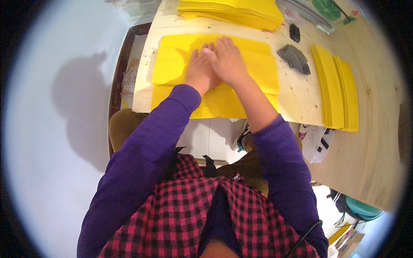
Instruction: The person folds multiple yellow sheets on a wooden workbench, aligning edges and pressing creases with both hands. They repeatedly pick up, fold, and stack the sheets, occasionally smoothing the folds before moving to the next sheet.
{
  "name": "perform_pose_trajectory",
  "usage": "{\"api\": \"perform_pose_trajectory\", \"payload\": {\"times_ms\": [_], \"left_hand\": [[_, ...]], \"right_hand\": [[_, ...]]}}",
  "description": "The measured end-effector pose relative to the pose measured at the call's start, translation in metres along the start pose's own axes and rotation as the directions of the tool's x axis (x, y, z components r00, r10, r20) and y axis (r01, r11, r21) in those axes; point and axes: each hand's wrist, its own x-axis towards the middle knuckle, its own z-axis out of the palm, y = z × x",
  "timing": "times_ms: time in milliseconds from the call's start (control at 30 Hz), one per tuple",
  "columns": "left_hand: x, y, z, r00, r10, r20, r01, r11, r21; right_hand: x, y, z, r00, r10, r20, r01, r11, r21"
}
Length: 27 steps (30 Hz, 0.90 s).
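A folded yellow sheet (172,64) lies in front of me, and I cannot tell whether it is paper or cloth. Its upper part is folded over, and the lower part reaches past the near table edge. My left hand (201,72) rests flat on the folded part, fingers stretched forward. Crossing in from the right, my right hand (228,62) is flat too, with its thumb side overlapping the left hand's fingers. Neither hand grips anything. The left fingers are partly covered by the right hand.
A thick stack of yellow sheets (232,13) lies at the far side of the wooden table (297,101). Right of my hands are a crumpled dark grey cloth (294,58) and a small black object (294,33). Folded yellow bundles (333,86) lie farther right. A white wall (38,129) stands left.
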Motion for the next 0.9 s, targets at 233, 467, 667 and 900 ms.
{"api": "perform_pose_trajectory", "payload": {"times_ms": [233, 467, 667, 900], "left_hand": [[-0.004, -0.001, 0.001, 0.999, -0.029, -0.023, 0.028, 0.999, -0.043], [-0.003, -0.001, 0.001, 0.995, -0.016, -0.097, 0.01, 0.998, -0.058], [-0.006, -0.001, 0.006, 0.992, -0.009, -0.125, 0.002, 0.999, -0.054], [0.002, -0.001, 0.011, 0.997, -0.073, -0.039, 0.072, 0.997, -0.037]], "right_hand": [[0.001, -0.006, 0.02, 0.967, 0.256, -0.008, -0.256, 0.967, -0.014], [0.004, -0.002, 0.021, 0.955, 0.295, -0.004, -0.295, 0.953, -0.065], [-0.003, -0.004, 0.016, 0.96, 0.279, 0.014, -0.279, 0.96, -0.035], [-0.018, 0.018, 0.011, 0.936, 0.348, 0.059, -0.323, 0.911, -0.255]]}}
